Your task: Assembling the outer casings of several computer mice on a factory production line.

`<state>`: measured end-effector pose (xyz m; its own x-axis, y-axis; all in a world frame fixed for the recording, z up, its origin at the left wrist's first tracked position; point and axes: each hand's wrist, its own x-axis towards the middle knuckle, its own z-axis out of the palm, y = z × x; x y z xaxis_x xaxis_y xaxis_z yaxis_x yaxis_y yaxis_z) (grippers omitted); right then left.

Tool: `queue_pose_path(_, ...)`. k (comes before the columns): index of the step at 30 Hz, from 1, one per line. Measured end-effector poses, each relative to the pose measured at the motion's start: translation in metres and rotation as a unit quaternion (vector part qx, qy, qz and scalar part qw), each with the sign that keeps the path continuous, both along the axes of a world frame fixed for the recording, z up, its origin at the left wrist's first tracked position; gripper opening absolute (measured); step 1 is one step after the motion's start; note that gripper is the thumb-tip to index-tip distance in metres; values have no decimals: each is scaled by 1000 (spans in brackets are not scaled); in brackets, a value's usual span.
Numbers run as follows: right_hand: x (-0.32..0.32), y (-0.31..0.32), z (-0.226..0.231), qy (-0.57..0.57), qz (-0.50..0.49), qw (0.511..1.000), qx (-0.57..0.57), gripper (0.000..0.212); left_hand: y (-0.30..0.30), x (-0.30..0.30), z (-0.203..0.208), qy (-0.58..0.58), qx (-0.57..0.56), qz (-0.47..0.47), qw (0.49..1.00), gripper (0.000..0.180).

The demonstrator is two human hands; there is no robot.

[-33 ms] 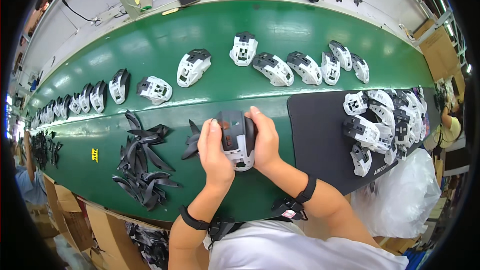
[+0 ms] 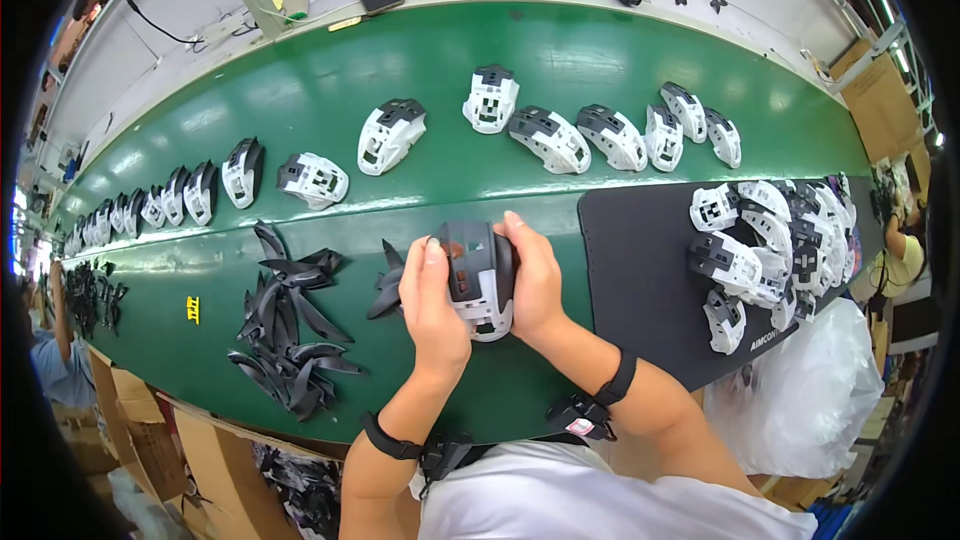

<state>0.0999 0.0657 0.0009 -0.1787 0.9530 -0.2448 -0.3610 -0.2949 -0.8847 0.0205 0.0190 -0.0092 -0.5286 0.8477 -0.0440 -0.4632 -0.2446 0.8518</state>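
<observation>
A computer mouse shell point(image 2: 486, 285), dark grey at the top and white toward me, is held just above the green table between both palms. My left hand point(image 2: 433, 315) closes on its left side, thumb up along the edge. My right hand point(image 2: 537, 285) grips the opposite side, where a black side piece shows beside the fingers. The shell's underside is hidden. Close to my left hand lie a few curved black plastic pieces point(image 2: 386, 285). Farther left is a loose pile of similar black pieces point(image 2: 290, 315).
White-and-grey mouse shells point(image 2: 392, 137) stand in a row across the far table point(image 2: 440, 50). More shells point(image 2: 728, 262) are heaped on a black mat point(image 2: 640, 270) at right. A yellow part point(image 2: 193, 310) lies at left. A clear plastic bag point(image 2: 800, 390) hangs by the right edge.
</observation>
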Motion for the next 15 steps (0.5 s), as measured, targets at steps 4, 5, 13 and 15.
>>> queue_pose_path(4, 4, 10, -5, -18, 125, 988, 85, 37, -12, -27, 17, 153, 26, 19, 988, 21)
queue_pose_path(5, 2, 10, -1, -40, 151, 985, 68, 35, -17, -39, 21, 182, 33, 22, 982, 20)
queue_pose_path(13, -35, 16, 13, -427, 280, 712, 483, 28, 7, -204, 61, 317, -127, 123, 932, 45)
queue_pose_path(15, -37, 9, 10, -426, 291, 692, 505, 30, 28, -242, 43, 310, -151, 130, 929, 49)
